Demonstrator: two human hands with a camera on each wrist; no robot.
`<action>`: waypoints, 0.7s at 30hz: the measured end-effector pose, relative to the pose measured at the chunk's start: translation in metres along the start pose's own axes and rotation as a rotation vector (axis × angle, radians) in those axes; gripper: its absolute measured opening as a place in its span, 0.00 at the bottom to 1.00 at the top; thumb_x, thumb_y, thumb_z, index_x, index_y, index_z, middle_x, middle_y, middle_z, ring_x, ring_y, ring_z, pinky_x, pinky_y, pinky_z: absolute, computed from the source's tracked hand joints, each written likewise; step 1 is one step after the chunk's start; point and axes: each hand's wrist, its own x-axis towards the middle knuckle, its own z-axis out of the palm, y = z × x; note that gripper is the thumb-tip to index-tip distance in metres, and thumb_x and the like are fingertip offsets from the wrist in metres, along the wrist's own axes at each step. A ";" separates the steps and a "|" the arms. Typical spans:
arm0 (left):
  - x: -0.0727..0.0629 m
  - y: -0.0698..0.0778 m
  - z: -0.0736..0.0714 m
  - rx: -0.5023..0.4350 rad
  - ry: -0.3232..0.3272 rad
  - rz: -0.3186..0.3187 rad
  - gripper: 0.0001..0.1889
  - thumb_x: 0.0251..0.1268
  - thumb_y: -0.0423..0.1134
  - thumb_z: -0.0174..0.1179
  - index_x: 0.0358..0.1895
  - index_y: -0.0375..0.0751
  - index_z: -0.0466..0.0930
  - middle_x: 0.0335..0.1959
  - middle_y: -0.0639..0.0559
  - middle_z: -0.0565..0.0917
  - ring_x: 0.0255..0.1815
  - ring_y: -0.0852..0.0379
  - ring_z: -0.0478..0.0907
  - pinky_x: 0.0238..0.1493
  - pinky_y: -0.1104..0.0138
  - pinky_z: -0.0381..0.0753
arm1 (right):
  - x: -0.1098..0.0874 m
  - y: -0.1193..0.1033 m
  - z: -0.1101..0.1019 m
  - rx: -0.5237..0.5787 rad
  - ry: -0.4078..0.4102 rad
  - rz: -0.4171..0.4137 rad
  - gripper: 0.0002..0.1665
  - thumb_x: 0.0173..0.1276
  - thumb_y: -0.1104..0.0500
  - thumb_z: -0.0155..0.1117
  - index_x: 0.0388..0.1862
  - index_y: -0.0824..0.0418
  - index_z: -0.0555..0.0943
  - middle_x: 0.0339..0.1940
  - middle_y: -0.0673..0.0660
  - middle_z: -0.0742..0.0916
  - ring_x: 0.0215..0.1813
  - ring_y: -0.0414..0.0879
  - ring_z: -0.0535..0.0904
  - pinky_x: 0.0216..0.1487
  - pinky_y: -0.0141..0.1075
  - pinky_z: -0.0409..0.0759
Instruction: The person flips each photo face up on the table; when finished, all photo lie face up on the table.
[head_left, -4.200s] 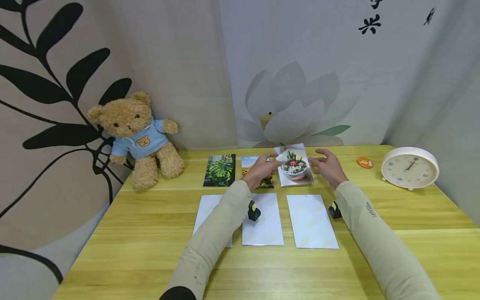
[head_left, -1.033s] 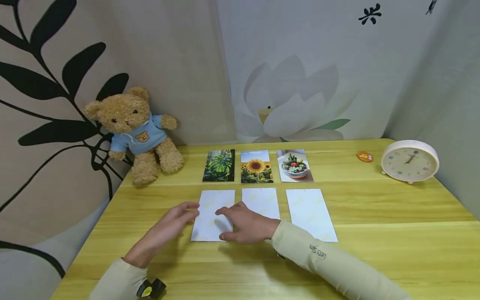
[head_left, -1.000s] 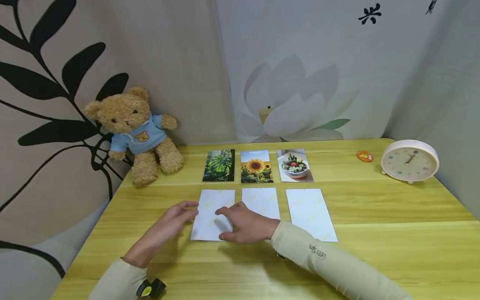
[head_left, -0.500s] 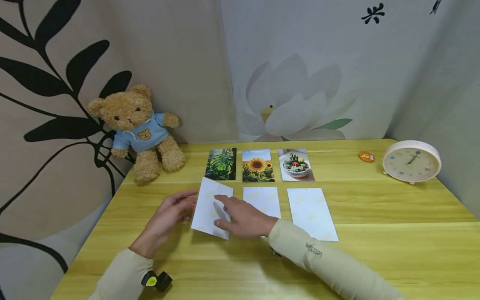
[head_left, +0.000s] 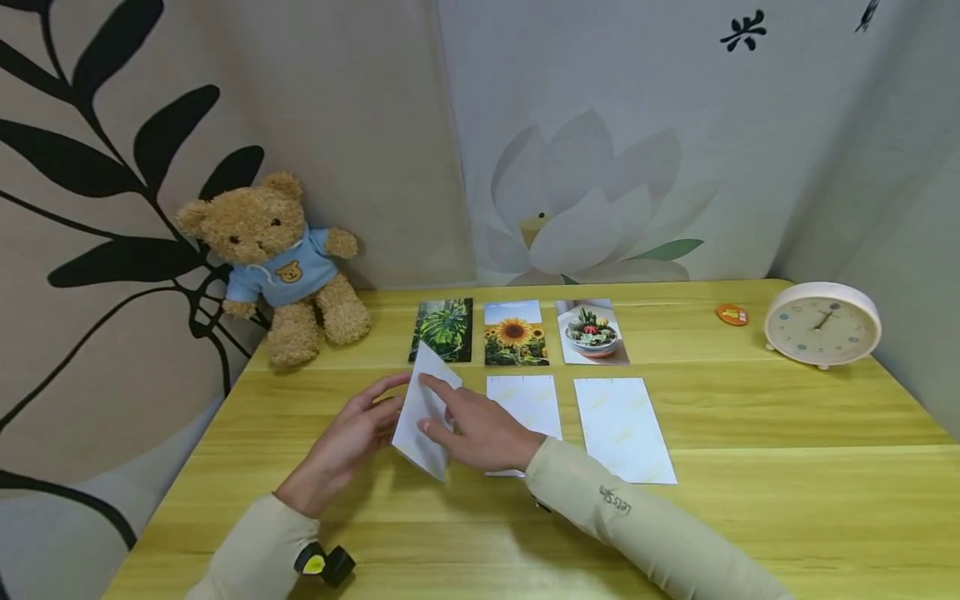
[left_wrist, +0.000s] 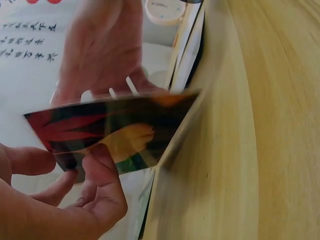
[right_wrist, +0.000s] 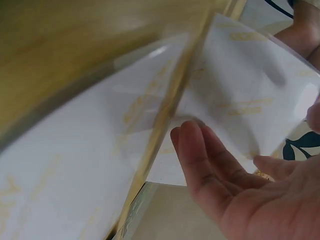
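In the head view a photo card (head_left: pixel 426 412) stands tilted off the table, its white back towards the right hand. Its picture side (left_wrist: pixel 130 135) shows red and orange-yellow shapes on a dark ground. My left hand (head_left: pixel 351 442) pinches the card's left edge, one finger against the picture. On the white side my right hand (head_left: pixel 483 429) has its fingers loosely spread, fingertips right at the surface. Beside it two more cards lie white side up: the middle card (head_left: pixel 522 400), partly hidden by the right hand, and the right card (head_left: pixel 624 429).
Behind lies a row of picture cards: green leaves (head_left: pixel 444 321), a sunflower (head_left: pixel 516 333) and a cactus bowl (head_left: pixel 592 333). A teddy bear (head_left: pixel 281 271) sits at the back left. An orange disc (head_left: pixel 732 314) and a white clock (head_left: pixel 823 325) are at the right.
The hands have left the cactus card, which lies in the back row. The left white card has come up off the table and tilted steeply, its picture side turning towards the left hand.
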 end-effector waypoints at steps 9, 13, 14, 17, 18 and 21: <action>0.004 0.001 0.007 0.021 -0.008 0.009 0.27 0.82 0.46 0.45 0.79 0.48 0.55 0.55 0.51 0.83 0.51 0.62 0.83 0.54 0.64 0.79 | 0.000 0.001 0.001 0.025 0.043 0.000 0.39 0.79 0.39 0.50 0.83 0.46 0.53 0.52 0.57 0.84 0.45 0.46 0.80 0.41 0.35 0.77; 0.005 0.003 0.010 0.017 0.004 -0.005 0.25 0.83 0.46 0.44 0.78 0.52 0.56 0.56 0.48 0.80 0.49 0.61 0.83 0.54 0.63 0.79 | 0.002 0.000 0.000 0.073 0.055 -0.016 0.39 0.79 0.39 0.51 0.82 0.47 0.54 0.59 0.58 0.82 0.54 0.49 0.81 0.48 0.37 0.80; 0.005 0.004 0.010 0.016 0.003 -0.007 0.25 0.83 0.46 0.44 0.78 0.53 0.56 0.57 0.47 0.79 0.49 0.61 0.83 0.54 0.62 0.80 | 0.002 -0.001 -0.001 0.097 0.062 -0.023 0.39 0.79 0.40 0.51 0.82 0.48 0.54 0.61 0.58 0.81 0.56 0.50 0.81 0.50 0.38 0.81; 0.006 0.007 0.011 0.018 -0.006 -0.010 0.25 0.83 0.48 0.44 0.78 0.58 0.55 0.61 0.43 0.77 0.51 0.59 0.83 0.55 0.60 0.81 | 0.003 -0.003 -0.005 0.183 0.089 -0.045 0.38 0.79 0.43 0.52 0.82 0.50 0.55 0.69 0.58 0.76 0.60 0.50 0.81 0.53 0.38 0.82; 0.007 0.007 0.011 0.021 -0.014 -0.010 0.26 0.82 0.49 0.44 0.78 0.60 0.54 0.62 0.43 0.77 0.53 0.59 0.83 0.57 0.58 0.81 | 0.003 -0.004 -0.006 0.216 0.100 -0.053 0.38 0.79 0.45 0.53 0.82 0.51 0.56 0.72 0.57 0.74 0.61 0.50 0.80 0.54 0.37 0.83; 0.008 0.010 0.011 0.029 -0.027 -0.018 0.28 0.81 0.54 0.47 0.78 0.67 0.50 0.60 0.45 0.77 0.55 0.56 0.82 0.60 0.53 0.80 | 0.005 -0.006 -0.008 0.301 0.121 -0.073 0.37 0.80 0.46 0.52 0.81 0.52 0.56 0.74 0.57 0.72 0.62 0.51 0.80 0.53 0.35 0.83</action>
